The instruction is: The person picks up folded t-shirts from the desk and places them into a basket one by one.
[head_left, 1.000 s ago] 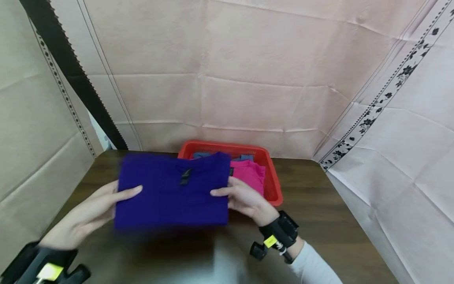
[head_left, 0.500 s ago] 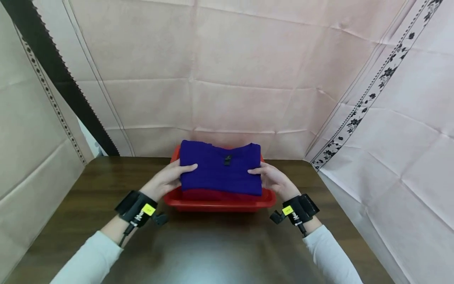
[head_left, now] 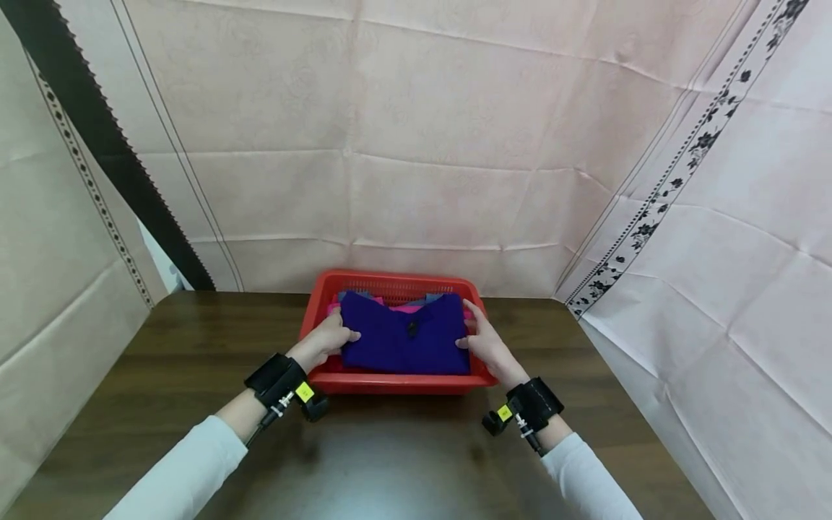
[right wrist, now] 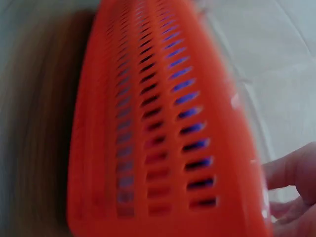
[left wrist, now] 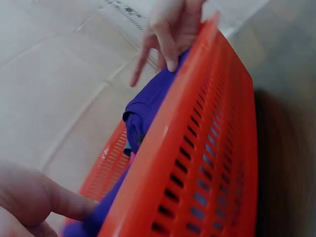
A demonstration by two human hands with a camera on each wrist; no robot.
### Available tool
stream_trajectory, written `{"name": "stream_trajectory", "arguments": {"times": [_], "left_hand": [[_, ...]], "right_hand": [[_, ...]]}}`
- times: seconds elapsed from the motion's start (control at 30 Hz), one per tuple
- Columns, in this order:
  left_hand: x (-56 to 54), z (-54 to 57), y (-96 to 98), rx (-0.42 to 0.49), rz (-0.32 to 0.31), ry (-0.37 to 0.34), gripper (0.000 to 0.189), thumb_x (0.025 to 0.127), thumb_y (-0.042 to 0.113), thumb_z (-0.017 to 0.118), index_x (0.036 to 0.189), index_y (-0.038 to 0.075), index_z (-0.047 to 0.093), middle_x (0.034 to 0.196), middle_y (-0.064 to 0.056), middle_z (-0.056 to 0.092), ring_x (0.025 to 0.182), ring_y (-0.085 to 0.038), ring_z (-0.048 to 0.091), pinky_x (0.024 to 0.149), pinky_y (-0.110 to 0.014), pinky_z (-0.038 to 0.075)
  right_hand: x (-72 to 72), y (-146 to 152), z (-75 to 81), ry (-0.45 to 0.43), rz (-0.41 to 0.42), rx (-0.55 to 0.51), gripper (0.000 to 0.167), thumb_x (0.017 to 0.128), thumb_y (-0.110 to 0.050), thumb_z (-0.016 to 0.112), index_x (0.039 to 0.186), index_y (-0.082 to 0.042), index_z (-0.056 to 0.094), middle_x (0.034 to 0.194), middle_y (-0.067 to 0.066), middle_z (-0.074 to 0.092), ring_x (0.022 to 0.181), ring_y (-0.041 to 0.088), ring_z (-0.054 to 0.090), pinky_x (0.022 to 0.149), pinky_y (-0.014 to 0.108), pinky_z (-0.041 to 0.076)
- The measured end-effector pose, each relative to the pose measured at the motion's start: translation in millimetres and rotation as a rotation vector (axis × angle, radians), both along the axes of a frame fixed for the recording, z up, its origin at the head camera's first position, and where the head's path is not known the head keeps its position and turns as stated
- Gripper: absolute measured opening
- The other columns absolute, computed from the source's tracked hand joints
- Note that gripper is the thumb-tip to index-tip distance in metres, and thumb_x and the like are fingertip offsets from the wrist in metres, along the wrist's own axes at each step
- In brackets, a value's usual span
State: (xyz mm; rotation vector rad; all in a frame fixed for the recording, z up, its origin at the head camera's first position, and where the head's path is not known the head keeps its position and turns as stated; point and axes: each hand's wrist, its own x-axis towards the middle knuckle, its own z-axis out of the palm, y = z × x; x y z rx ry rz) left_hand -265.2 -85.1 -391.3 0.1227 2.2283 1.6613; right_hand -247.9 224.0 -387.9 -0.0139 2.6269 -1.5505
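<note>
A folded purple-blue shirt (head_left: 403, 347) with a dark neck label lies inside the red plastic basket (head_left: 403, 384), on top of other clothes. At its left edge my left hand (head_left: 327, 336) grips it, the thumb over the top face. My right hand (head_left: 484, 343) is at the opposite edge, thumb touching the fabric and the other fingers spread apart. Those extended fingers also show in the left wrist view, where the right hand (left wrist: 170, 32) is beyond the shirt (left wrist: 148, 103). In the right wrist view the basket wall (right wrist: 158, 118) covers most of the shirt.
Pink cloth (head_left: 406, 308) and blue cloth (head_left: 432, 297) peek out behind the shirt. The basket stands at the back of a brown wooden table (head_left: 214, 347), close to the pale cloth backdrop (head_left: 416, 202). More cloth hangs along both sides.
Both hands carried the folded shirt from the left to over the basket, then lowered it inside. The right hand's fingers have spread apart. The basket's back rim and the pink cloth show again.
</note>
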Motion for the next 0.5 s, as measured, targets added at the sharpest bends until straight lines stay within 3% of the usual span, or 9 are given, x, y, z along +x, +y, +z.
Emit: {"name": "stream_trajectory", "arguments": {"times": [0.07,0.13,0.2,0.23,0.3,0.37,0.43,0.5], "left_hand": [[3.4,4.0,0.2,-0.179,-0.03,0.194,0.077,0.101,0.001,0.055,0.159,-0.006,0.006,0.161,-0.035,0.016,0.144,-0.048,0.031,0.113,-0.059,0.036],[5.5,8.0,1.0,-0.391,-0.104,0.421,0.069,0.099,0.008,0.062,0.157,-0.005,0.025,0.158,-0.035,0.024,0.143,-0.05,0.032,0.114,-0.061,0.032],[7.4,10.9,2.6,-0.562,-0.222,0.578,0.061,0.099,0.018,0.065,0.152,0.001,0.041,0.156,-0.034,0.031,0.144,-0.053,0.03,0.114,-0.065,0.029],[8.1,11.8,3.8,-0.617,-0.306,0.613,0.057,0.1,0.021,0.065,0.151,0.003,0.046,0.156,-0.033,0.032,0.144,-0.054,0.028,0.115,-0.066,0.027],[9.4,12.2,6.1,-0.691,-0.464,0.588,0.056,0.102,0.029,0.062,0.152,0.009,0.047,0.158,-0.031,0.031,0.147,-0.054,0.021,0.115,-0.068,0.024],[11.1,11.4,8.0,-0.738,-0.565,0.493,0.057,0.103,0.033,0.06,0.155,0.015,0.044,0.161,-0.028,0.026,0.148,-0.053,0.018,0.114,-0.069,0.024],[11.8,10.0,9.2,-0.773,-0.612,0.416,0.057,0.103,0.034,0.058,0.156,0.019,0.042,0.163,-0.026,0.024,0.149,-0.051,0.016,0.116,-0.067,0.023],[11.5,9.4,9.1,-0.777,-0.623,0.378,0.057,0.103,0.034,0.058,0.156,0.02,0.041,0.163,-0.026,0.023,0.15,-0.051,0.016,0.117,-0.066,0.022]], "right_hand": [[2.2,-1,0.6,0.17,0.037,0.197,0.076,0.09,0.009,0.064,0.157,-0.014,0.035,0.156,0.026,0.036,0.134,0.039,0.047,0.101,0.053,0.048],[3.0,-2,2.4,0.318,0.104,0.376,0.068,0.09,0.004,0.07,0.152,-0.012,0.046,0.156,0.025,0.037,0.139,0.043,0.044,0.104,0.058,0.045],[3.2,-4,5.2,0.387,0.2,0.525,0.061,0.092,-0.007,0.074,0.149,-0.015,0.051,0.159,0.023,0.035,0.145,0.043,0.036,0.106,0.06,0.043],[3.1,-5,6.5,0.379,0.261,0.569,0.06,0.094,-0.013,0.074,0.149,-0.017,0.051,0.161,0.023,0.032,0.147,0.043,0.032,0.106,0.06,0.043],[3.0,-7,8.1,0.305,0.37,0.647,0.061,0.096,-0.022,0.071,0.152,-0.019,0.048,0.163,0.023,0.026,0.15,0.044,0.023,0.103,0.057,0.047],[2.8,-9,7.9,0.204,0.43,0.731,0.064,0.097,-0.03,0.067,0.156,-0.021,0.043,0.165,0.024,0.019,0.151,0.045,0.019,0.099,0.053,0.051],[2.1,-12,5.5,0.12,0.455,0.782,0.065,0.099,-0.032,0.064,0.157,-0.021,0.039,0.165,0.027,0.016,0.149,0.047,0.022,0.094,0.05,0.053],[0.5,-14,2.3,0.061,0.459,0.797,0.066,0.099,-0.034,0.062,0.159,-0.023,0.035,0.165,0.027,0.014,0.147,0.047,0.028,0.098,0.051,0.051]]}}
